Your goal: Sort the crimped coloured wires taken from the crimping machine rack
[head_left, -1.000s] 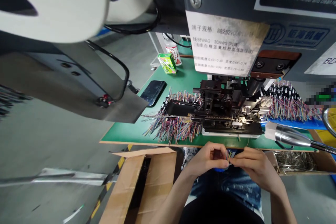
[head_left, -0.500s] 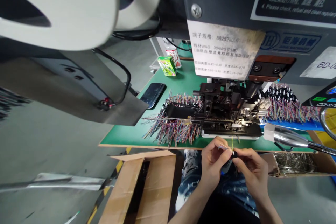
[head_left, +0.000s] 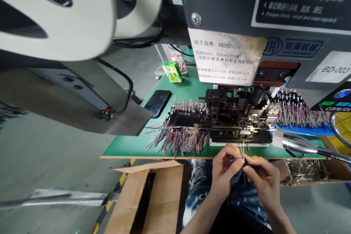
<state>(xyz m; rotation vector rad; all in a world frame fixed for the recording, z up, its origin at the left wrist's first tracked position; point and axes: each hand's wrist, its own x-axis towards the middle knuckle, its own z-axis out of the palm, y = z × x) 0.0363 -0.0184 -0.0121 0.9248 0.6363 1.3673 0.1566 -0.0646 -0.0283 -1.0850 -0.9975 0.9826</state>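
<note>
My left hand [head_left: 228, 166] pinches the fanned thin wires of a multi-core cable between thumb and forefinger. From between the fingertips a yellow wire [head_left: 243, 148] stands up, with a pale wire beside it. My right hand [head_left: 261, 172] is closed on the dark sheathed part of the same cable [head_left: 245, 162], mostly hidden by the fingers. Both hands meet over my lap at the front edge of the green table [head_left: 123, 148]. Just beyond them is the crimping machine's press head [head_left: 233, 113], apart from the fingertips. The yellow wire points up at its front plate.
Bundles of cut cables [head_left: 181, 137] lie left of the press, and more cables [head_left: 293, 108] at right. A phone [head_left: 158, 103], a green box [head_left: 172, 72] and a metal lamp [head_left: 298, 142] are around it. Below are an open carton [head_left: 161, 193] and a box of scrap strip [head_left: 308, 170].
The camera view has shifted slightly. A pale wire now shows upright beside the yellow one, and the wires in my left fingers lie differently. Both hands keep their hold.
</note>
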